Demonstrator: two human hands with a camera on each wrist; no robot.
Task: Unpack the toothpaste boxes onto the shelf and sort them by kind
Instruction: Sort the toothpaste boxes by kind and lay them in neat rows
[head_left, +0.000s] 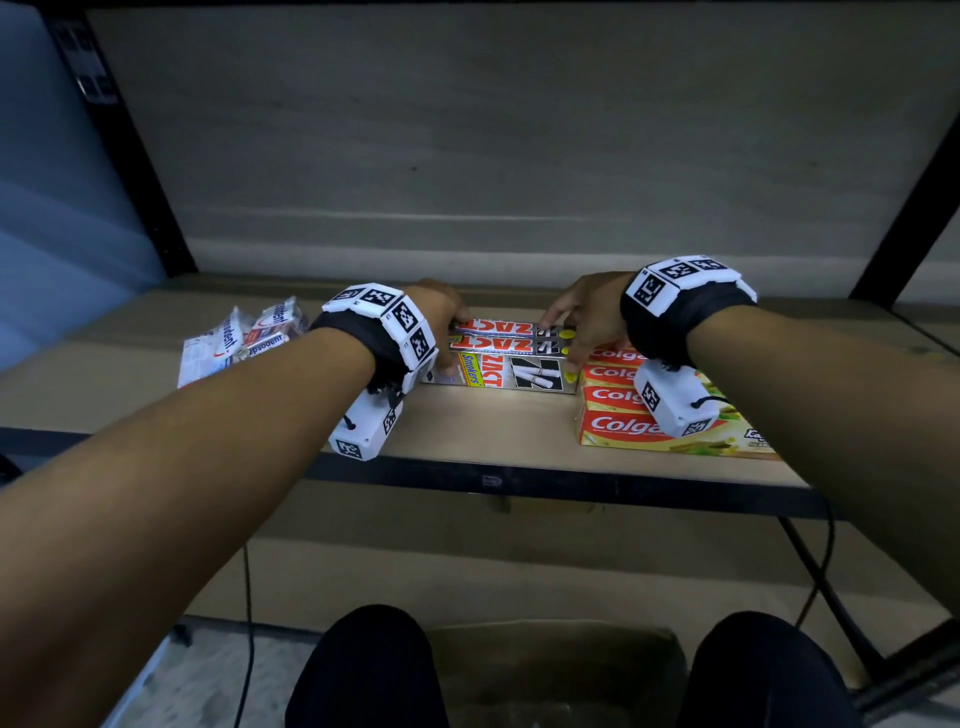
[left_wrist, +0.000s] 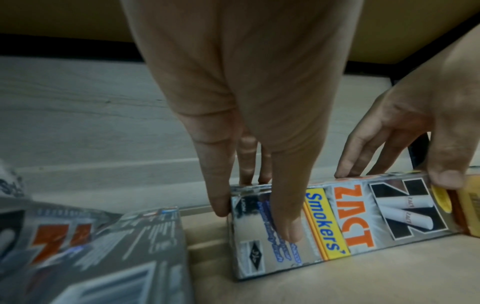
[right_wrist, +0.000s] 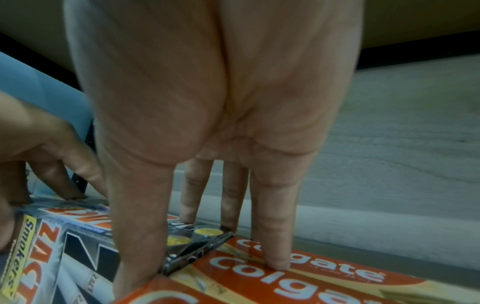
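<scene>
Two hands frame the silver Zact boxes (head_left: 506, 358), which lie flat near the front of the shelf (head_left: 483, 426). Left hand (head_left: 441, 312): fingers fairly straight and close together, draped over the left end of the stack, thumb on the front face. Right hand (head_left: 582, 319): fingers long and slightly spread over the right end, one tip resting on the neighbouring Colgate boxes (head_left: 623, 410). Neither hand curls round anything; they press and square. Zact looks like a front box showing "Smokers" in yellow, with two more boxes edge-up just behind it, foil faces glossy. Risk, as I judge it: glossy card slides easily, so uneven pressure from either end could skew the stack or tip the rear boxes. The right hand straddles both brands, so a nudge may shove the orange Colgate row out of line. Farther left, the Pepsodent boxes (head_left: 244, 338) lie in a loose, tilted heap, not yet tidied.
</scene>
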